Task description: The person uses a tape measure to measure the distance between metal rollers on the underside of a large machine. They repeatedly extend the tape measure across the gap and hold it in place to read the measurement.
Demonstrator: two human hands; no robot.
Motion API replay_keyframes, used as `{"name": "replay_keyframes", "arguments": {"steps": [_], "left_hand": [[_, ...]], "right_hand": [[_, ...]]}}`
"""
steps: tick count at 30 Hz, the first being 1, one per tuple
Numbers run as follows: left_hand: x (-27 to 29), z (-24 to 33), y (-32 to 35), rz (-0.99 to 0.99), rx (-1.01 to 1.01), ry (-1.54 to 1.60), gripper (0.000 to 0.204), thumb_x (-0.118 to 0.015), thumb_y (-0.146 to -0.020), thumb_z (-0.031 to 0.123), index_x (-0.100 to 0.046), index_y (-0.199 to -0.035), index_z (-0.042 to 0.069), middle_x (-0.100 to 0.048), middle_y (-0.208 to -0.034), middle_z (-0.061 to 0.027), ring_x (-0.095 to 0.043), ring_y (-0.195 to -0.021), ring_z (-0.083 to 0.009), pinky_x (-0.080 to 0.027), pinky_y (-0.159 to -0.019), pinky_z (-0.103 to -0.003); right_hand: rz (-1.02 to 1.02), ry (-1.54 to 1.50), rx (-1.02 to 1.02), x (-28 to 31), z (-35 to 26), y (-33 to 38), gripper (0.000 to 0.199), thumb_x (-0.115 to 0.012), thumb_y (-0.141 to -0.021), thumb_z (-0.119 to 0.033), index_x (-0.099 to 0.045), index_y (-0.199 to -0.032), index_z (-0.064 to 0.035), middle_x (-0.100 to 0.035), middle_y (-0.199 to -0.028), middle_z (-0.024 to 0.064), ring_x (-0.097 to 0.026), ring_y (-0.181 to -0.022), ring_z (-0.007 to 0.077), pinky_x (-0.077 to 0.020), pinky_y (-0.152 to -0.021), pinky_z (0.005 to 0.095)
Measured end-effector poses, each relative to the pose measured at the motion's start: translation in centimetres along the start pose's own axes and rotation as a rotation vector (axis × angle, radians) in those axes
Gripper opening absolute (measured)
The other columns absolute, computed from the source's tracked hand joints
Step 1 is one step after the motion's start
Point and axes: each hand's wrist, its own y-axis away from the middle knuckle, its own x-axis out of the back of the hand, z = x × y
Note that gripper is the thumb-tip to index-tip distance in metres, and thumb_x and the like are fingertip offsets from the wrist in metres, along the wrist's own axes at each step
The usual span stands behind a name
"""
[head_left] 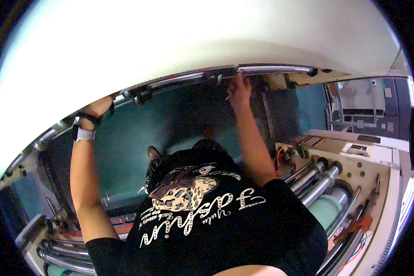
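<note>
Both my arms reach forward to a long metal bar point(177, 82) along the lower edge of a broad white surface point(207, 32). My left hand point(99, 108) is up against that edge, its fingers hidden behind it. A watch with a pale strap point(84, 133) is on the left wrist, and a dark band crosses the hand. My right hand point(240, 92) is raised at the bar, beside a shiny tube section point(273, 70). Its fingers are apart, one stretched up to the bar, and no held object shows between them.
Behind me at right, a cream machine frame point(382, 184) carries metal rollers point(324, 186), a pale green roller point(329, 209) and loose wires. More metal rollers point(64, 253) lie at lower left. My shoe point(154, 152) is on the dark green floor point(133, 133). Grey equipment point(359, 99) stands at far right.
</note>
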Motion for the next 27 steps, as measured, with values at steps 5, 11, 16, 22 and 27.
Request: {"name": "replay_keyframes", "arguments": {"steps": [5,11,16,22,27], "left_hand": [[-1.1,-1.2,-0.1,-0.100,0.060,0.064,0.037,-0.059,-0.075,0.035,-0.058,-0.102,0.009,-0.060,-0.098,-0.0122,-0.055,-0.089,-0.0302,-0.043,-0.079,-0.038],[-0.3,-0.7,-0.3,-0.250,0.189,0.133,0.042,-0.060,-0.075,0.035,-0.055,-0.105,0.007,-0.058,-0.103,-0.0132,-0.053,-0.095,-0.0315,-0.042,-0.083,-0.038],[-1.5,-1.1,-0.1,0.083,-0.011,0.102,0.022,-0.060,-0.070,0.026,-0.064,-0.083,0.010,-0.062,-0.073,-0.0103,-0.058,-0.066,-0.0265,-0.046,-0.062,-0.036],[-0.6,-0.5,0.0,0.006,0.063,0.154,0.031,-0.064,-0.069,0.030,-0.063,-0.093,0.011,-0.063,-0.085,-0.0106,-0.058,-0.077,-0.0271,-0.046,-0.070,-0.036],[0.0,-0.1,-0.3,-0.122,0.122,0.243,0.032,-0.062,-0.075,0.027,-0.058,-0.099,0.005,-0.061,-0.093,-0.0132,-0.056,-0.088,-0.0286,-0.044,-0.077,-0.036]], "right_hand": [[-0.248,-0.087,-0.108,-1.0,1.5,-0.9,0.041,-0.055,-0.078,-0.046,-0.046,-0.092,-0.0083,-0.047,-0.069,0.0023,-0.040,-0.053,0.0090,-0.0287,-0.039,0.0211],[-0.214,-0.152,-0.112,-0.9,2.5,-1.7,0.033,-0.054,-0.080,-0.044,-0.051,-0.085,-0.0116,-0.051,-0.063,-0.0003,-0.045,-0.048,0.0093,-0.0340,-0.035,0.0204],[-0.165,-0.126,-0.069,-1.3,2.6,-1.4,0.042,-0.053,-0.078,-0.048,-0.047,-0.087,-0.0075,-0.047,-0.067,0.0018,-0.040,-0.052,0.0097,-0.0289,-0.040,0.0215],[-0.131,-0.131,-0.061,-1.5,2.7,-1.5,0.038,-0.050,-0.081,-0.046,-0.046,-0.081,-0.0082,-0.047,-0.064,0.0016,-0.041,-0.051,0.0104,-0.0292,-0.040,0.0227],[-0.156,-0.124,-0.065,-1.1,3.1,-1.9,0.036,-0.048,-0.083,-0.045,-0.048,-0.082,-0.0084,-0.047,-0.064,0.0011,-0.042,-0.052,0.0100,-0.0294,-0.040,0.0226]]}}
